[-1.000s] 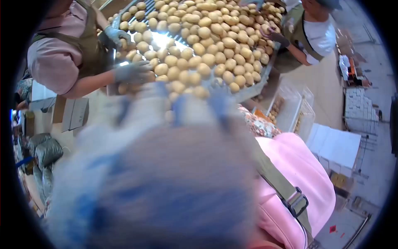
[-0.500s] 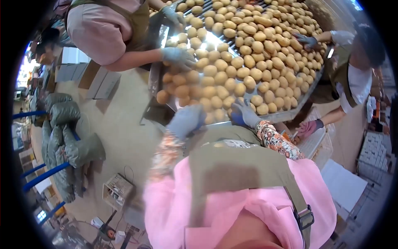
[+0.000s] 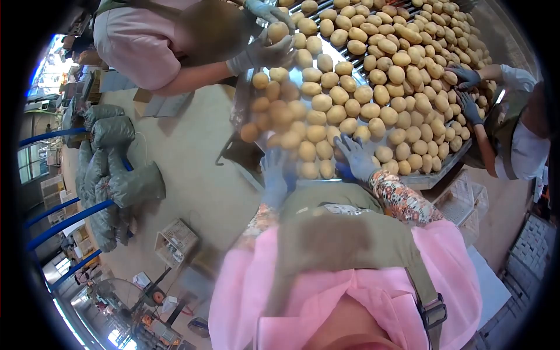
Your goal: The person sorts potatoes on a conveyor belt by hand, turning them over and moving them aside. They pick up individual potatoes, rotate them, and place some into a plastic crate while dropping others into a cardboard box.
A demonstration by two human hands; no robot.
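Observation:
Many potatoes (image 3: pixel 341 114) lie spread over the metal sorting table (image 3: pixel 429 179). At the near left edge, my left hand (image 3: pixel 275 175) in a grey-blue glove rests beside the nearest potatoes, fingers stretched forward. Further right, my right hand (image 3: pixel 357 158), gloved the same way, has its fingers spread over the table edge and touches potatoes. Neither hand is wrapped round a potato. Part of the potatoes on the left looks blurred.
A co-worker (image 3: pixel 146 49) at the upper left holds a potato in gloved hands. Another person (image 3: pixel 519 125) reaches in from the right. Stuffed green sacks (image 3: pixel 114 169), a crate (image 3: pixel 176 242) and blue rails (image 3: pixel 70 224) stand left; white crates (image 3: pixel 458 201) sit below right.
The view has shifted slightly. My left hand's fingers have straightened. The left co-worker has lifted a potato, and the right co-worker now has both hands at the potatoes.

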